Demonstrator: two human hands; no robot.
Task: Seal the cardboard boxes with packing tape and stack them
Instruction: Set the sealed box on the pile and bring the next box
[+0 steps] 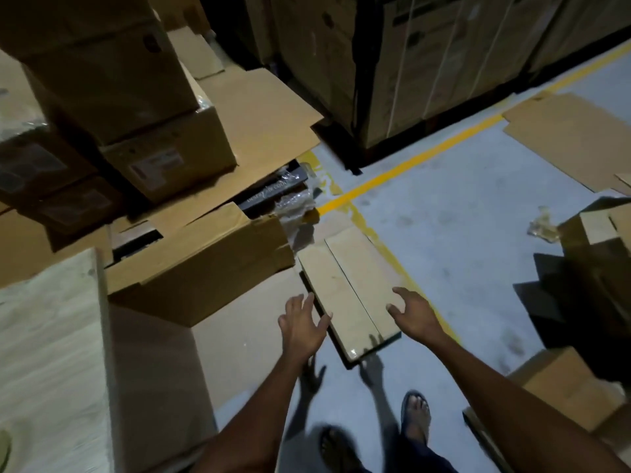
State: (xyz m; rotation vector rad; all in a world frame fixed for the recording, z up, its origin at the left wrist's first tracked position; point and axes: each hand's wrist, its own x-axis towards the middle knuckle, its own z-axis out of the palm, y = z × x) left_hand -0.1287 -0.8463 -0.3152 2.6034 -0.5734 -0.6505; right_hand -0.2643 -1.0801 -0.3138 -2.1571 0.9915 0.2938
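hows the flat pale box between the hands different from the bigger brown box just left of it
The flat pale box has its flaps shut, meeting at a centre seam; the bigger brown box has its flaps open, with dark packed goods showing inside. The flat pale box is low and light beige; the bigger brown box is taller and darker. The left hand and right hand flank the flat pale box with open fingers; no hand is at the bigger brown box. Both are cardboard.

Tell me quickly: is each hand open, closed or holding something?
Left hand: open, fingers spread at the box, left edge, holding nothing.
Right hand: open, fingers spread at the right edge, holding nothing.
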